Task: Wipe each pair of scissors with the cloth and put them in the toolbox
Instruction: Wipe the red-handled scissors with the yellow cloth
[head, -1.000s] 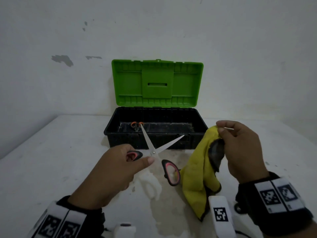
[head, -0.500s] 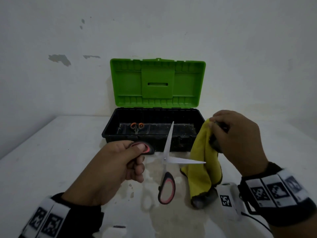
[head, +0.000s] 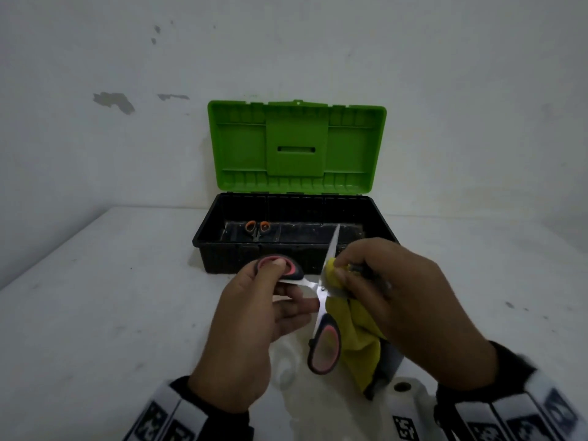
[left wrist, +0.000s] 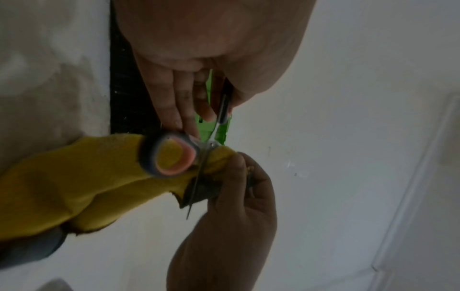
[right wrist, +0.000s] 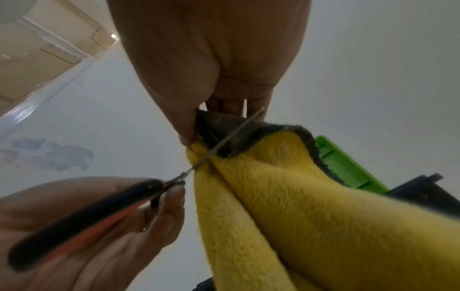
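My left hand (head: 254,316) grips one black-and-pink handle loop of the open scissors (head: 321,300), thumb on the loop; the other loop hangs free below. One blade points up over the toolbox. My right hand (head: 391,300) pinches the yellow cloth (head: 356,342) around the other blade near the pivot. In the right wrist view the cloth (right wrist: 286,196) is folded over the blade (right wrist: 224,143). The left wrist view shows the hanging loop of the scissors (left wrist: 174,157) against the cloth (left wrist: 74,177). The black toolbox (head: 222,259) stands open with its green lid (head: 296,144) up, orange-handled scissors (head: 257,229) inside.
The toolbox sits on a white table (head: 111,297) against a white wall (head: 127,74) with chipped paint. A wet patch (head: 286,370) lies on the table under my hands. White wrist-camera housing (head: 404,409) shows at the lower edge.
The right hand has brought the cloth left onto the scissors and closed it over one blade. The left hand has turned the open scissors, its free handle loop still hanging down.
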Demonstrator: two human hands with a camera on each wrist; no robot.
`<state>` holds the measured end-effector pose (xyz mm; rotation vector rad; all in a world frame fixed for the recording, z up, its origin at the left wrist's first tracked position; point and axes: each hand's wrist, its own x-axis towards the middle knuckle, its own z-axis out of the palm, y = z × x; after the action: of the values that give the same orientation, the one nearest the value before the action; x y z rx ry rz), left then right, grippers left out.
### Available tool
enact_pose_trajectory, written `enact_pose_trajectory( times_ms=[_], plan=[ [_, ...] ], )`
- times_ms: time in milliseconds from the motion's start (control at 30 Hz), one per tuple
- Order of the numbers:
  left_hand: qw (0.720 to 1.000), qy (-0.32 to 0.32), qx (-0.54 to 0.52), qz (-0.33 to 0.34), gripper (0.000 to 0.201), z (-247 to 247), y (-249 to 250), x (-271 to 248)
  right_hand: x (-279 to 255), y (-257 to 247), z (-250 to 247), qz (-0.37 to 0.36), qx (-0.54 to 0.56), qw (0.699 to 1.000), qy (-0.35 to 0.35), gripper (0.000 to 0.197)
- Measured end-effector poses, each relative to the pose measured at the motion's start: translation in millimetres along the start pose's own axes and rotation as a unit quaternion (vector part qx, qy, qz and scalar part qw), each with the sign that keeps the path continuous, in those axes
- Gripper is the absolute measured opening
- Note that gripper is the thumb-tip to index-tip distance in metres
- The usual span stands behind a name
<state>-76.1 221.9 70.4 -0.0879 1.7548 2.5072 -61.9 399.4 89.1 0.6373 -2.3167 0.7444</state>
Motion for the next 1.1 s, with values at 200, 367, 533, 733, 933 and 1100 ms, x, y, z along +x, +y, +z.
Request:
enact_pose_trajectory(
  times_ms=[200, 367, 533, 733, 933, 1100],
  plan=[
    [0.999, 0.013, -0.028, -0.019, 0.03, 15, -6, -16, -10, -7, 13, 0.028, -0.007, 0.997, 0.065, 0.017],
    [0.999, 0.041, -0.02, 0.004, 0.034, 18, -5, -26, -15, -14, 10, 0.05, 0.044, 0.997, 0.05, 0.023],
    [0.994, 0.078, 0.04, 0.068, 0.031, 18, -6, -26, -23, -19, 5, 0.0, 0.067, 0.998, 0.002, 0.025],
    [0.967, 0.081, 0.151, 0.189, 0.036, 22, -5, -28, -26, -24, 9, -0.063, -0.052, 0.996, -0.018, 0.025],
    [0.95, 0.079, 0.214, 0.215, 0.04, 22, -5, -27, -18, -22, 9, -0.089, -0.149, 0.985, -0.008, 0.03],
    [0.94, 0.081, 0.236, 0.233, 0.038, 19, -1, -24, -18, -30, 13, -0.108, -0.176, 0.978, -0.024, 0.03]
  ],
)
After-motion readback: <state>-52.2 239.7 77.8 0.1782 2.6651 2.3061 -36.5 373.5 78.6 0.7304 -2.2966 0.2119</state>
